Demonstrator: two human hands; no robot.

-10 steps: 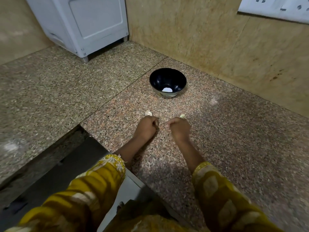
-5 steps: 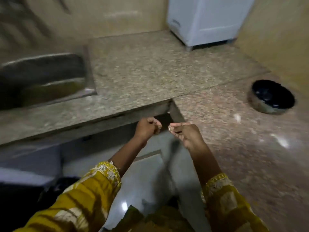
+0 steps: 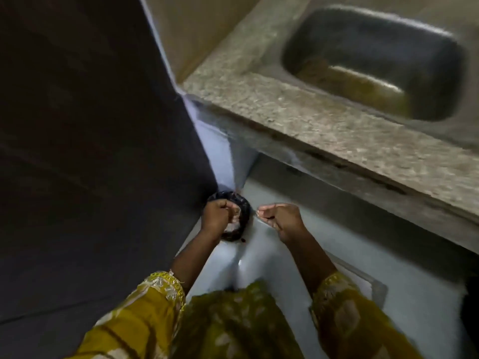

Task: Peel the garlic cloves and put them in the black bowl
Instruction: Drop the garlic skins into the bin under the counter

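Below the sink counter, the left hand (image 3: 216,216), curled with contents unclear, and the right hand (image 3: 281,220), pinching a pale scrap (image 3: 258,211), hover over a dark floor bin (image 3: 239,224), probably discarding skins; the black bowl is out of view, so progress is unclear.

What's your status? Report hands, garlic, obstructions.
Left hand curled over dark round bin, grip contents unclear. Right hand pinches small pale scrap, likely garlic. Black bowl out of view; nothing between hands and bin.
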